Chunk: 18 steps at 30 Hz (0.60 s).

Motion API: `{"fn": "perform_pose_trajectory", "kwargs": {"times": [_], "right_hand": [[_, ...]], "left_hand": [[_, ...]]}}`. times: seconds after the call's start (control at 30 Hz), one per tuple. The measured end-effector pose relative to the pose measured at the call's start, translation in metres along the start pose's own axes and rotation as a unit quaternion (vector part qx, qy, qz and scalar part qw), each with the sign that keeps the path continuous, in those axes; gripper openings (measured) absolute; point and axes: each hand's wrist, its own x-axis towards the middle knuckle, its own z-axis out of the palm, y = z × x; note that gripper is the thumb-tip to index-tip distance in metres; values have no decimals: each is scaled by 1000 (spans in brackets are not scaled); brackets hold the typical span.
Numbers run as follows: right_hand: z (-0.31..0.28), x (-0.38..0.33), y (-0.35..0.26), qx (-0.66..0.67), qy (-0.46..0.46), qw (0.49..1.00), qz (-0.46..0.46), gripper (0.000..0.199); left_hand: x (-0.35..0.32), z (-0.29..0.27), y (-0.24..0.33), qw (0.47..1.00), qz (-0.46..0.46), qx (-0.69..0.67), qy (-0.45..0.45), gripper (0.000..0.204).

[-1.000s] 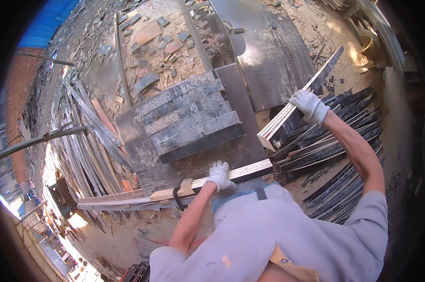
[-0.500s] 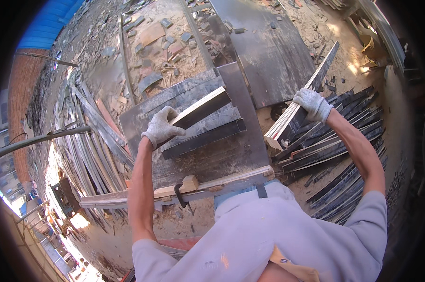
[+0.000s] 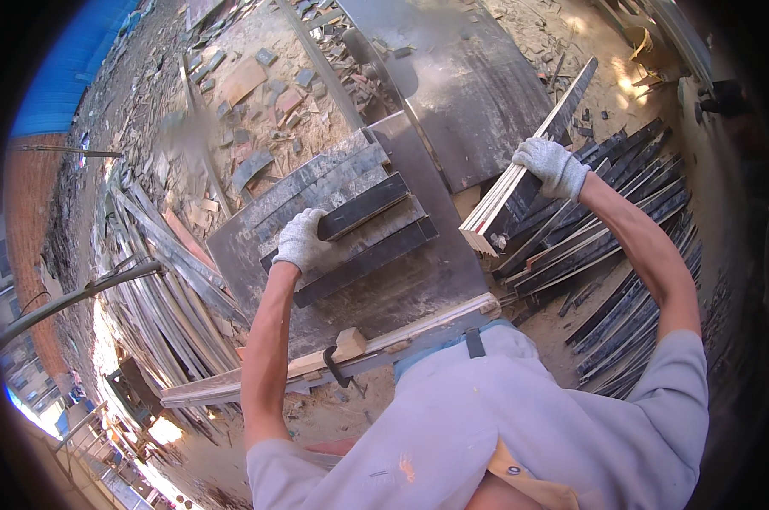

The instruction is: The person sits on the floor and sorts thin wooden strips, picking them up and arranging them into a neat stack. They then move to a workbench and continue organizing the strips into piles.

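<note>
My left hand (image 3: 302, 241), in a light grey work glove, is closed around the left end of a short black-faced plywood strip (image 3: 363, 206). That strip lies on other short strips on a dark sheet (image 3: 384, 293); my palm hides its end. Just nearer to me is another short black strip (image 3: 367, 260). My right hand (image 3: 553, 167), gloved too, grips several long plywood strips (image 3: 503, 202) bundled together, with pale edges and dark faces. The bundle slants from the right edge of the sheet up to the far right.
A pile of long dark strips (image 3: 605, 229) lies on the ground at right. Wooden slats (image 3: 159, 272) are heaped at left. Along the near edge runs a wooden rail (image 3: 257, 374) with a metal clamp (image 3: 335, 367) and a small wood block (image 3: 350, 342). Beyond lies another dark panel (image 3: 478, 93).
The short strip in my left hand has gone from raised and tilted, pale edge up, to lying on the others, black face up. My right hand and its bundle have shifted slightly left.
</note>
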Motion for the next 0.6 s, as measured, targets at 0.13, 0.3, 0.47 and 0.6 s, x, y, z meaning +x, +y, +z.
{"fn": "perform_pose_trajectory", "kwargs": {"times": [0.13,0.3,0.47,0.6], "right_hand": [[-8,7,-8,12,-12,1000,18,63],[-6,5,-4,-5,-13,1000,15,64],[-10,8,-10,-18,40,999,-16,44],[-9,5,-9,2,15,1000,10,58]], "left_hand": [[-9,-2,5,1000,8,26,-4,56],[-7,-21,3,1000,-6,10,2,54],[8,-39,-9,999,-39,-10,6,54],[19,-27,-18,999,-34,-2,-1,59]]}}
